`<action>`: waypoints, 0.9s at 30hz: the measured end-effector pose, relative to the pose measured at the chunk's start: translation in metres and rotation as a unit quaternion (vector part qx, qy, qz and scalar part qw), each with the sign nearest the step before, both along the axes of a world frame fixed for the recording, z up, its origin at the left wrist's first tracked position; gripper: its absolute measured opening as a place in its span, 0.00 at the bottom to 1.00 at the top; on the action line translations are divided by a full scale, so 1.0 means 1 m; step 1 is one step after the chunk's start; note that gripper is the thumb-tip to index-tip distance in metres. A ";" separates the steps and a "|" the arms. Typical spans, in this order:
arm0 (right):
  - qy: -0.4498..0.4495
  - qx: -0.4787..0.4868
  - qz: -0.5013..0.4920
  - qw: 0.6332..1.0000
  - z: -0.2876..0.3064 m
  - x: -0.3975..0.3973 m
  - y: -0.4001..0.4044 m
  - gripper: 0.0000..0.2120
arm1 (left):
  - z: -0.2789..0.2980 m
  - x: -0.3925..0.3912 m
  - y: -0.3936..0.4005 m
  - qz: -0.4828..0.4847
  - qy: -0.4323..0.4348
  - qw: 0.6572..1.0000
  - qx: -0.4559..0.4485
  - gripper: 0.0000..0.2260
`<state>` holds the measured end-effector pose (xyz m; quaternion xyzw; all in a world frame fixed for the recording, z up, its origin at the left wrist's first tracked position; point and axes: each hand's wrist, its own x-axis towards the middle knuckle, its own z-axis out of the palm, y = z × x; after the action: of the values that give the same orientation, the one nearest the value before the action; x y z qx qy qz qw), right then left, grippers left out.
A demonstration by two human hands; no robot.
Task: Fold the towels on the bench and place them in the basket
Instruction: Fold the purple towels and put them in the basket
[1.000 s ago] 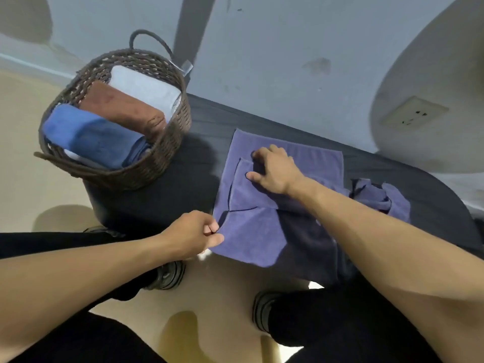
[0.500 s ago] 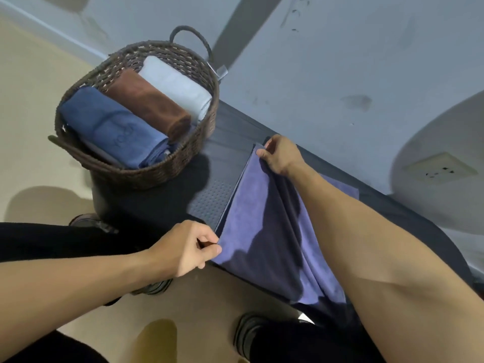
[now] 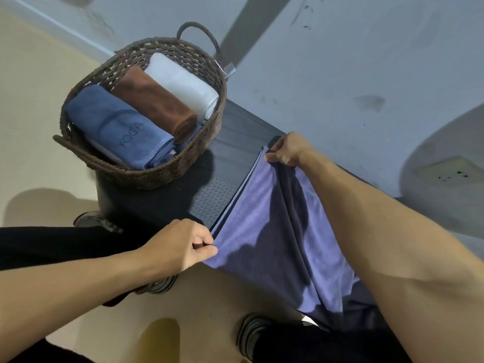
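Between the two hands a purple towel [image 3: 272, 231] was stretched along its folded left edge. Left hand [image 3: 180, 248] pinched the near corner between thumb and forefinger, just off the front edge of the bench [image 3: 235, 132]. Right hand [image 3: 286, 150] gripped the far corner, fingers closed on the cloth, close to the wall [image 3: 340, 61]. Layered edges ran straight from one hand to the other; the rest of the towel sagged to the right in loose folds under the right forearm and hung past the bench front toward the floor [image 3: 34, 100]. Left of the towel, well apart from it, a wicker basket [image 3: 183, 163] sat on the bench end. It held three rolled towels side by side: blue towel [image 3: 115, 127] marked YOGA, brown towel [image 3: 154, 100], white towel [image 3: 183, 85]
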<state>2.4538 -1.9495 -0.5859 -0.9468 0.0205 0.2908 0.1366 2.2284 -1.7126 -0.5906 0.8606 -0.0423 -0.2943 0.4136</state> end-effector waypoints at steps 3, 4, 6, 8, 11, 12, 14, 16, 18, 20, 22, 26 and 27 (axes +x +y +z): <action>-0.005 -0.021 0.048 0.999 0.009 0.005 0.007 0.14 | -0.001 0.000 0.004 0.002 0.004 1.000 0.009 0.07; -0.006 -0.012 0.048 0.999 0.011 0.008 0.008 0.11 | -0.001 0.001 0.005 0.002 -0.006 1.000 0.016 0.07; 0.012 0.036 0.022 0.999 0.017 0.010 0.010 0.07 | -0.002 0.001 0.007 0.007 -0.031 0.999 0.030 0.08; 0.045 0.078 0.004 0.996 0.022 0.015 0.011 0.12 | -0.004 0.002 0.010 0.015 -0.037 0.998 0.040 0.09; 0.051 0.140 -0.023 0.989 0.026 0.021 0.009 0.08 | -0.006 -0.003 0.014 0.006 -0.028 0.999 0.018 0.09; 0.046 0.162 -0.036 0.985 0.026 0.023 0.009 0.07 | -0.006 -0.005 0.015 0.004 -0.025 1.000 0.007 0.10; 0.024 0.191 -0.059 0.980 0.022 0.025 0.010 0.04 | -0.004 -0.007 0.016 0.032 -0.022 0.999 -0.002 0.12; -0.021 0.187 -0.064 0.980 0.015 0.025 0.015 0.03 | -0.004 -0.003 0.019 0.086 -0.022 0.996 0.013 0.13; -0.076 0.154 -0.039 0.984 0.005 0.023 0.023 0.03 | -0.003 0.003 0.023 0.139 -0.001 0.990 0.016 0.11; -0.117 0.141 -0.033 0.983 -0.005 0.021 0.033 0.03 | -0.004 0.006 0.026 0.188 0.037 0.981 0.002 0.09; -0.159 0.118 -0.028 0.980 -0.013 0.018 0.042 0.05 | -0.006 0.007 0.029 0.228 0.060 0.972 -0.009 0.10; -0.217 0.068 -0.027 0.973 -0.021 0.012 0.055 0.08 | -0.011 0.011 0.039 0.247 0.044 0.968 0.024 0.12; -0.217 0.060 -0.028 0.974 -0.021 0.011 0.056 0.09 | -0.010 0.013 0.042 0.242 0.039 0.969 0.032 0.12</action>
<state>2.4647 -1.8940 -0.6070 -0.9764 -0.0001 0.0750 0.2025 2.2418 -1.6705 -0.6009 0.8459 0.1933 -0.2201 0.4457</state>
